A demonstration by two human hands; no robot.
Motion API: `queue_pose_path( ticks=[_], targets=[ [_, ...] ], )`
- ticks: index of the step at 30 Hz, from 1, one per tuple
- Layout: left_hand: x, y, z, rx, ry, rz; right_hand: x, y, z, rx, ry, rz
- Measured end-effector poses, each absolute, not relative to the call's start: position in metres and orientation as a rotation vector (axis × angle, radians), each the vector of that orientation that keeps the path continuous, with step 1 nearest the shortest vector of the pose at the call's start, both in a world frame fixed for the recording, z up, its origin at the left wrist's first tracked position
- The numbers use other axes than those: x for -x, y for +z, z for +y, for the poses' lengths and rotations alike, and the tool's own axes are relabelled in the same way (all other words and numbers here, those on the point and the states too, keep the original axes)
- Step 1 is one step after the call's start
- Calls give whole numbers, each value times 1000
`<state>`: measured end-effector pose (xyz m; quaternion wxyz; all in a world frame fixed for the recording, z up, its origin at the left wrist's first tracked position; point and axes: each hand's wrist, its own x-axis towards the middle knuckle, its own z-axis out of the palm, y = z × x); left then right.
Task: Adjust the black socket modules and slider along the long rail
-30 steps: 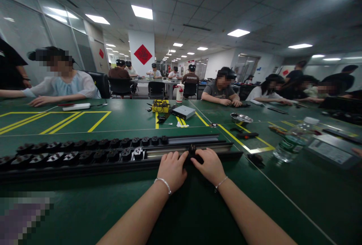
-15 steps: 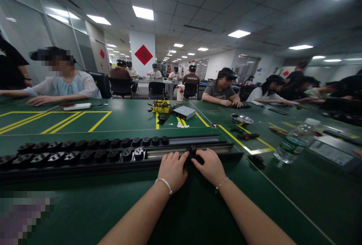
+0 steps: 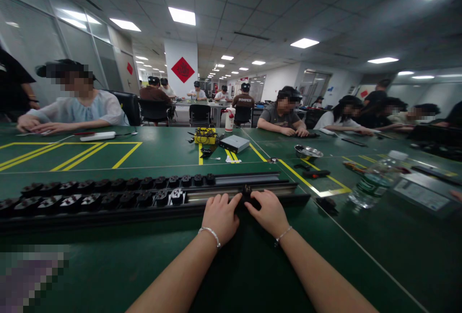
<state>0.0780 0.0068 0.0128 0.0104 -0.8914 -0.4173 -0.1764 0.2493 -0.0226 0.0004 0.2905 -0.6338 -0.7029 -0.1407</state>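
Observation:
A long black track rail lies across the green table, with a silvery channel showing along its right part. On that channel sits a small black plug adapter, prongs up. My left hand has its index finger and thumb at the adapter's left side. From the right, my right hand closes thumb and fingers on the same piece. Part of the adapter is hidden by my fingers. Several similar black and white adapters stand in a row along the rail's left part.
A second rail bearing adapters lies just behind. Beyond it are a yellow box of cables, a grey box and a metal bowl. At right stand a water bottle and a silver case. Co-workers sit around.
My hands and the adapter hold nearly the same position. The co-worker at left has drawn a hand in towards the other.

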Motion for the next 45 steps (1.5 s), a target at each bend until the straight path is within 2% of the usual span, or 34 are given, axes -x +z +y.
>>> queue_pose_path(
  ticks=[45],
  targets=[
    [-78, 10, 9, 2794, -558, -1280, -252, 1, -23, 1697, -384, -1867]
  ],
)
